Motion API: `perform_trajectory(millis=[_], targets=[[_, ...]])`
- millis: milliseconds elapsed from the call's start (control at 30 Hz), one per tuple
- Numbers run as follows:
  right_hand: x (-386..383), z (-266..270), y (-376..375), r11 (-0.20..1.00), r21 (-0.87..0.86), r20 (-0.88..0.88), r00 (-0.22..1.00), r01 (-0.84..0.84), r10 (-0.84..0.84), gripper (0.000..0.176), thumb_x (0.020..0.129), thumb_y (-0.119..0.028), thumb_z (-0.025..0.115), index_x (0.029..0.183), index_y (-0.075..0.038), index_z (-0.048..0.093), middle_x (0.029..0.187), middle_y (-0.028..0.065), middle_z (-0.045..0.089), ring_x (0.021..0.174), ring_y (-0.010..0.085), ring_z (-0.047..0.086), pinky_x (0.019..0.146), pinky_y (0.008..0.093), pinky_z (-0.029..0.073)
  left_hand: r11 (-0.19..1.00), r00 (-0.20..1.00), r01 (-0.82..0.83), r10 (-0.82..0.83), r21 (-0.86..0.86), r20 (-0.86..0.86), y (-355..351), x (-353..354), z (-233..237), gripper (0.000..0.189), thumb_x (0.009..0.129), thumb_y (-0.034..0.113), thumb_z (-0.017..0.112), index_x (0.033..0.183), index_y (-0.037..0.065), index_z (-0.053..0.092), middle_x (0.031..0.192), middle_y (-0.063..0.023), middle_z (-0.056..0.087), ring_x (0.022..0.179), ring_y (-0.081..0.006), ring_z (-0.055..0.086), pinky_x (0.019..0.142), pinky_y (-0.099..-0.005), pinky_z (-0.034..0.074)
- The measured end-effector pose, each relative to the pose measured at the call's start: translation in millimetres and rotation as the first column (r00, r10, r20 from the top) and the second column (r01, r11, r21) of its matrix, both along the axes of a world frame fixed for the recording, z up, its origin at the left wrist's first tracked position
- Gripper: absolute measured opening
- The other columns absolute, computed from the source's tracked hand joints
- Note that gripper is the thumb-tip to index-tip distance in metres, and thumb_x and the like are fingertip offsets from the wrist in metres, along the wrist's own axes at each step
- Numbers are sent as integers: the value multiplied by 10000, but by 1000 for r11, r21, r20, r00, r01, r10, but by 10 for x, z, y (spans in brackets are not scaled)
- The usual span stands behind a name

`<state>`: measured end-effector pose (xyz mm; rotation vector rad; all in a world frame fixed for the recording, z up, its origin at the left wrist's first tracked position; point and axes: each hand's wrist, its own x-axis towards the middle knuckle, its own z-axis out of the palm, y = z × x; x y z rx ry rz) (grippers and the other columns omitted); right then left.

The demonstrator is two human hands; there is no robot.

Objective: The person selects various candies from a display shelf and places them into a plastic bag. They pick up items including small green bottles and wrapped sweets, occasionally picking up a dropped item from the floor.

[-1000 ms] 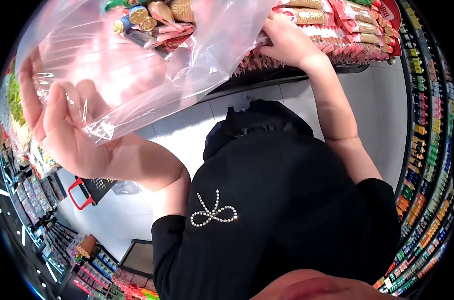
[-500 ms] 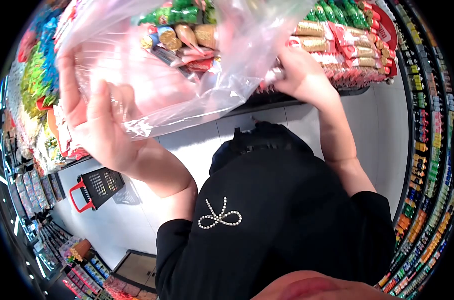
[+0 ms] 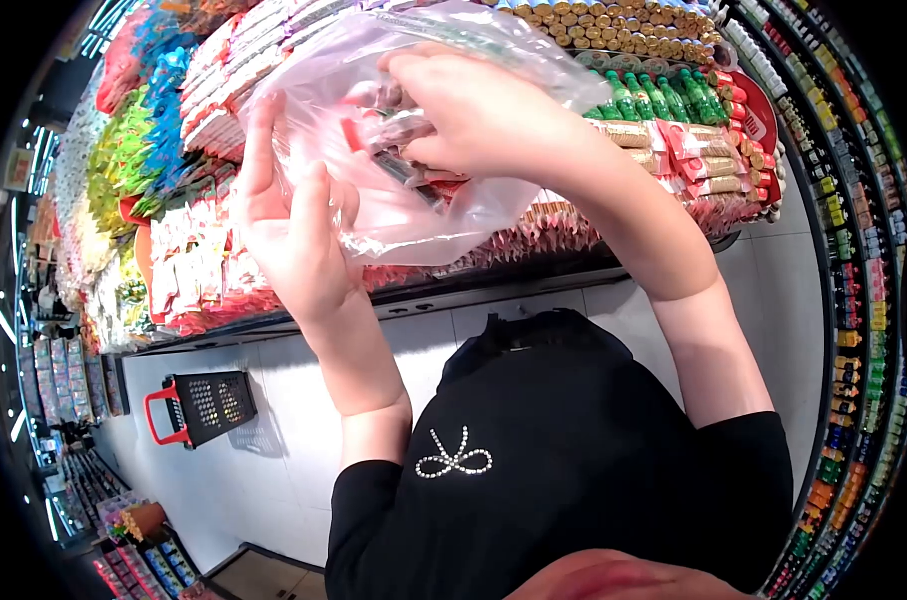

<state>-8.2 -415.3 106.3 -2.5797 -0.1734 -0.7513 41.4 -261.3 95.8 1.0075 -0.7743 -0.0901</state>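
Here — candy shelves (image 3: 674, 135) behind the plastic bag (image 3: 409, 220), white floor (image 3: 274, 420) below.

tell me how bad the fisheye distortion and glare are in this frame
Head view: heavy fisheye, the shelves bow around a black circular rim; head view: the plastic bag gripped by the left hand shows a pale sheen that hazes the sweets inside; head view: the right hand looks fairly sharp, the light is bright and even, and the basket casts a soft floor shadow.

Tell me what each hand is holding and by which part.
Left hand grips the plastic bag by its side. Right hand, reaching into the bag's top, pinches wrapped sweets in its fingers; which part of them cannot be told.
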Motion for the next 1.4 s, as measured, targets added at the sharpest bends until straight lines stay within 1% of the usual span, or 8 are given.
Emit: perform_trajectory(millis=[300, 467, 600, 633, 867, 933, 1067, 1400], targets=[[-650, 225, -80, 937, 3, -238, 910, -350, 340, 477, 685, -174, 615, 1108, 2, 482, 996, 152, 542, 978, 284, 502, 879, 378, 369, 1000, 996, 17, -18, -12, -90, -92, 230, 55, 483, 730, -100, 414, 1208, -88, 346, 1172, -146, 462, 499, -42, 418, 418, -185, 315], [-577, 66, -153, 893, -429, -208, 948, 135, -243, 151, 677, -110, 555, 820, -62, 549, 744, 91, 564, 796, 259, 559, 935, 433, 302, 971, 969, 233, -227, 57, -100, -460, 811, 389, 361, 730, -81, 454, 1091, -102, 459, 1016, -155, 549, 538, -106, 494, 486, -197, 412], [-285, 278, -450, 805, -254, 148, 844, 536, -516, 122, 702, -3, 503, 780, -74, 564, 709, 67, 573, 721, 206, 575, 775, 331, 423, 876, 889, 458, -448, 148, -96, -824, 1037, 1141, 233, 764, 10, 522, 992, -39, 515, 827, -105, 587, 674, -124, 576, 556, -208, 482], [-217, 423, -616, 770, -352, 554, 782, 532, -286, 88, 684, -47, 524, 750, -29, 579, 668, 105, 560, 632, 213, 539, 569, 329, 430, 837, 817, 544, -515, 53, -260, -1008, 1576, 1169, 118, 753, -13, 491, 863, -9, 533, 714, -80, 562, 554, -125, 541, 459, -219, 446], [135, 770, -1376, 729, -174, 663, 626, 662, -410, 91, 660, -105, 517, 623, -67, 592, 649, 140, 567, 665, 296, 552, 605, 389, 427, 997, 974, 69, -62, 24, -217, -1215, 1590, 1277, 39, 811, 73, 484, 843, 64, 505, 641, -34, 496, 511, -104, 473, 412, -202, 411], [174, 723, -1495, 729, -180, 664, 629, 660, -405, 102, 670, -117, 518, 632, -59, 594, 654, 158, 567, 677, 303, 552, 610, 402, 426, 984, 985, 130, -114, 119, -131, -1298, 2018, 1130, 301, 743, -27, 517, 1036, -81, 473, 987, -152, 557, 756, -165, 585, 596, -233, 498], [212, 384, -1792, 678, -228, 293, 714, 698, -636, 106, 658, -128, 537, 665, -48, 606, 652, 169, 559, 695, 317, 545, 627, 418, 421, 921, 980, 201, -187, 335, -74, -1306, 1257, 875, 159, 747, 5, 554, 881, -75, 527, 798, -119, 567, 711, -183, 587, 612, -224, 518], [-310, 335, -1699, 931, -117, 77, 938, 345, -338, 186, 626, -129, 592, 794, -54, 619, 730, 156, 589, 719, 276, 567, 634, 352, 451, 676, 911, 355, -404, 645, -78, -1243, 1151, 772, 397, 796, 140, 569, 1145, -10, 454, 1049, -86, 520, 878, -187, 589, 642, -220, 468]])
